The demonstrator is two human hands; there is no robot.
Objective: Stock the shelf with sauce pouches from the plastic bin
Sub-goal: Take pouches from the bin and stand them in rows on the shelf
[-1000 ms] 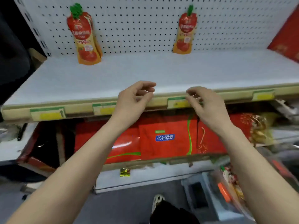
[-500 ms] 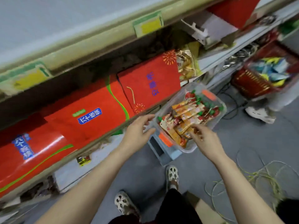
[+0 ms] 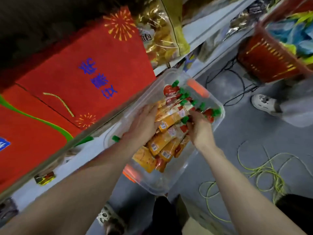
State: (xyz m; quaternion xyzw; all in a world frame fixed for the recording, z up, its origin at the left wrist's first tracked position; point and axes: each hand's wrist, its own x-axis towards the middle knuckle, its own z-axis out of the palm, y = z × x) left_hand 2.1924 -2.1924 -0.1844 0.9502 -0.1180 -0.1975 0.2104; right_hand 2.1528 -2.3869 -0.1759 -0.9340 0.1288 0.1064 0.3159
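Below and right of the shelf (image 3: 50, 161) edge, in the clear bin (image 3: 169, 187): a loose heap of pouches (image 3: 169, 122), caps (image 3: 184, 119) pointing far right. Likely light, soft and slick, sagging under their own fill, so best taken at the stiffer neck just under the cap or flat across the body, never squeezed hard. Left hand (image 3: 144, 122) laid against the heap's left side, fingers (image 3: 151, 107) nearly straight and holding nothing; right hand (image 3: 200, 128) curled down among the caps, closed on a pouch or not, cannot tell.
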